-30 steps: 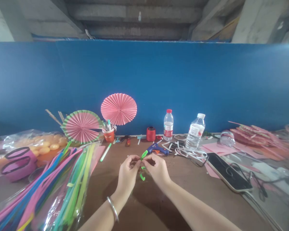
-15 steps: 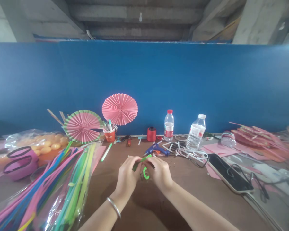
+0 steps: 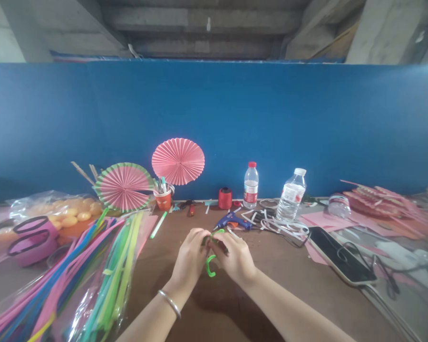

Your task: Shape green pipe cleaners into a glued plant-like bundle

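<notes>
A bright green pipe cleaner (image 3: 210, 267) is pinched between my two hands over the brown table, its curled end hanging below the fingertips. My left hand (image 3: 191, 254) has its fingers closed on it from the left; a silver bangle circles that wrist. From the right, my right hand (image 3: 236, 256) also pinches it, fingertips touching those of the left. Part of the green piece shows above the right fingers; the rest is hidden by the hands. Just beyond them lies a blue glue gun (image 3: 232, 220).
Bagged coloured pipe cleaners (image 3: 109, 266) lie at left. Behind are pleated paper fans (image 3: 178, 161), a cup of pens (image 3: 163, 199), a green-white marker (image 3: 159, 225), a red spool (image 3: 225, 198) and water bottles (image 3: 250, 187). White cable (image 3: 283, 227) and a phone (image 3: 340, 256) lie right.
The curled green end has swung slightly down and left beneath my hands. My fingers have shifted a little; both hands keep their hold on the pipe cleaner.
</notes>
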Available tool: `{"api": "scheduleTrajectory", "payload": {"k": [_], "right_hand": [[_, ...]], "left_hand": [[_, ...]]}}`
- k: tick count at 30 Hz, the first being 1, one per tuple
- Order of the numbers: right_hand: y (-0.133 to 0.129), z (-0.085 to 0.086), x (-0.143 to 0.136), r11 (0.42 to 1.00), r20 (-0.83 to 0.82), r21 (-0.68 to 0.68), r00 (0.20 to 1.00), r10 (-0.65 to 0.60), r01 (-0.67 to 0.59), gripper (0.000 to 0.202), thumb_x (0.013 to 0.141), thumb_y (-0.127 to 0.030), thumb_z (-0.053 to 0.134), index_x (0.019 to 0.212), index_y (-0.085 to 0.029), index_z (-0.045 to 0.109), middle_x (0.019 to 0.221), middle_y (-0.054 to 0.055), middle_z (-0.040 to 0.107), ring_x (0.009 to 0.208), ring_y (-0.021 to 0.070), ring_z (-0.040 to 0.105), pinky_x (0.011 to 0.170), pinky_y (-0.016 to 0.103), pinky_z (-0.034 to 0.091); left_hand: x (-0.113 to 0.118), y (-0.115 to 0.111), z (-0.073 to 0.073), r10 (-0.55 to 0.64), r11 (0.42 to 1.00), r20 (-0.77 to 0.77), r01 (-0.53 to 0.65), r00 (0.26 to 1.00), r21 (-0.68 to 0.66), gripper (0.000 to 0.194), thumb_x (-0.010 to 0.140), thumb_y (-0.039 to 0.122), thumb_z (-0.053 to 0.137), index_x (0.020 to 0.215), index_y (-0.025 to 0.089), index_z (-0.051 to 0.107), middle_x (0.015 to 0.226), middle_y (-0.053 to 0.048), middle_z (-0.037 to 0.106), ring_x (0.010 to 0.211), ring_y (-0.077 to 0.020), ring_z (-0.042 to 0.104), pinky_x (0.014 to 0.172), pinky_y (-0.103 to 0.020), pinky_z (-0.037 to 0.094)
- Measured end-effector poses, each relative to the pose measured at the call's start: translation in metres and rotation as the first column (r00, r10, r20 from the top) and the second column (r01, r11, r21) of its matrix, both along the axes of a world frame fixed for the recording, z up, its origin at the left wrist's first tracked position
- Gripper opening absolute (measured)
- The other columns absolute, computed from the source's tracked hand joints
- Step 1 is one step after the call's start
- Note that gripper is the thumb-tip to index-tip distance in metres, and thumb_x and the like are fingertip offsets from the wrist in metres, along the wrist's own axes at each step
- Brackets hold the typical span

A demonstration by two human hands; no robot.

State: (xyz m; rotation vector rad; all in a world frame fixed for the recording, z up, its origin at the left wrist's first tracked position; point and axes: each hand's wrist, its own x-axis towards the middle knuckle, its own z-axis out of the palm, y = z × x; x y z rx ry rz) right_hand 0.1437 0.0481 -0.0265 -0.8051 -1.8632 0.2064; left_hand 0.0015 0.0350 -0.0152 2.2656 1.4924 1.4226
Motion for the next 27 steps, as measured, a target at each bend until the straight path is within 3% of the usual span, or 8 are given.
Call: {"api": "scheduleTrajectory", "payload": {"k": [3,5,10,13,15,18,23,27], "right_hand": [[-0.005,0.002,0.002,0.997,-0.062,-0.052,0.996,0.061,-0.064,0.011,0.084,-0.02,0.046,0.087,-0.019,0.056,0.073,0.003,0.063,0.063,0.0132,0.058,0.061,0.022,0.043],[-0.007,0.003,0.002,0.985,-0.157,-0.127,0.983,0.097,-0.117,0.012,0.085,-0.02,0.043,0.088,-0.018,0.054,0.066,0.001,0.06,0.056,0.0114,0.055,0.056,0.021,0.042],[-0.004,0.005,-0.005,0.898,-0.428,-0.356,0.899,0.09,-0.259,0.012,0.081,-0.027,0.049,0.082,-0.018,0.056,0.068,0.001,0.062,0.058,0.0124,0.058,0.054,0.021,0.046],[0.0,0.006,-0.011,0.848,-0.446,-0.471,0.895,0.007,-0.242,0.013,0.076,-0.029,0.055,0.078,-0.017,0.061,0.068,0.001,0.064,0.054,0.0135,0.059,0.048,0.022,0.047],[0.0,0.007,-0.014,0.851,-0.424,-0.483,0.905,-0.022,-0.206,0.012,0.073,-0.026,0.057,0.076,-0.017,0.064,0.069,0.002,0.065,0.057,0.015,0.061,0.049,0.022,0.048],[-0.001,0.008,-0.015,0.862,-0.417,-0.474,0.908,-0.042,-0.178,0.01,0.07,-0.025,0.061,0.072,-0.016,0.066,0.066,0.003,0.065,0.061,0.0163,0.061,0.053,0.023,0.049],[-0.005,0.008,-0.014,0.822,-0.508,-0.49,0.861,0.002,-0.291,0.021,0.074,-0.033,0.058,0.074,-0.013,0.063,0.062,0.003,0.062,0.054,0.0141,0.058,0.048,0.024,0.047],[-0.007,0.009,-0.014,0.83,-0.504,-0.483,0.864,-0.002,-0.28,0.019,0.076,-0.03,0.057,0.072,-0.013,0.062,0.06,0.001,0.059,0.053,0.0123,0.054,0.048,0.022,0.044]], "left_hand": [[-0.001,0.003,0.001,0.132,0.987,0.102,-0.12,0.986,-0.108,0.011,0.079,0.02,0.047,0.083,0.019,0.058,0.083,-0.003,0.061,0.077,-0.0177,0.058,0.071,-0.03,0.045],[-0.003,0.005,0.001,0.17,0.971,0.182,-0.133,0.968,-0.196,0.012,0.078,0.022,0.048,0.083,0.019,0.059,0.081,-0.003,0.063,0.077,-0.0186,0.059,0.071,-0.031,0.045],[-0.004,0.01,-0.005,0.063,0.961,0.441,0.065,0.895,-0.268,0.016,0.075,0.026,0.052,0.086,0.016,0.059,0.074,-0.003,0.065,0.066,-0.0168,0.06,0.061,-0.027,0.047],[0.0,0.01,-0.007,0.049,0.95,0.556,0.133,0.83,-0.282,0.019,0.073,0.029,0.056,0.084,0.014,0.061,0.07,-0.003,0.065,0.061,-0.0164,0.06,0.057,-0.026,0.048],[0.003,0.008,-0.007,0.025,0.941,0.602,0.185,0.798,-0.285,0.02,0.072,0.029,0.057,0.085,0.015,0.061,0.071,-0.002,0.066,0.062,-0.0165,0.061,0.058,-0.025,0.048],[0.007,0.002,-0.004,-0.01,0.942,0.59,0.205,0.808,-0.265,0.017,0.073,0.027,0.057,0.086,0.017,0.059,0.073,-0.001,0.065,0.062,-0.0152,0.06,0.058,-0.024,0.048],[0.008,-0.005,0.001,-0.025,0.983,0.414,0.097,0.91,-0.155,0.01,0.075,0.026,0.057,0.082,0.019,0.058,0.08,-0.002,0.062,0.073,-0.0158,0.059,0.067,-0.025,0.047],[0.006,-0.005,0.001,-0.042,0.993,0.347,0.078,0.937,-0.09,0.009,0.076,0.025,0.057,0.083,0.019,0.058,0.083,-0.002,0.06,0.078,-0.0167,0.058,0.072,-0.027,0.046]]}}
